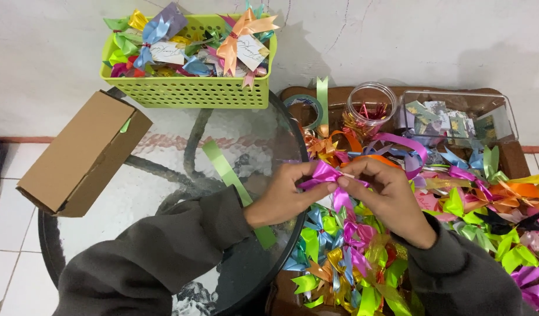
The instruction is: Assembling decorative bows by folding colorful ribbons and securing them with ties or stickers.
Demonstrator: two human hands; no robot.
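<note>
At the far left a brown cardboard box (85,153) lies tilted on the round glass desk (164,193), and behind it a lime-green perforated basket (187,88) holds ribbon bows with small paper tags. A strip of light green ribbon (225,169) lies flat on the glass, running toward the left forearm. Both arms, in dark grey sleeves, reach in from the bottom edge and meet near the middle. The left hand (281,196) is curled, its thumb and fingertips pinched on the left side of a shiny magenta ribbon bow (326,175) — the right hand (383,196) pinches the same bow from the other side, fingers bent inward. The bow, with folded loops and a tail hanging down, is held between the two hands just above the desk's right rim. Below and to the right a heap of multicoloured ribbon bows (351,257) spreads over a wooden side table (509,155) — behind it stand a clear glass jar (372,105) and a clear plastic container (456,117) of small cards.
</note>
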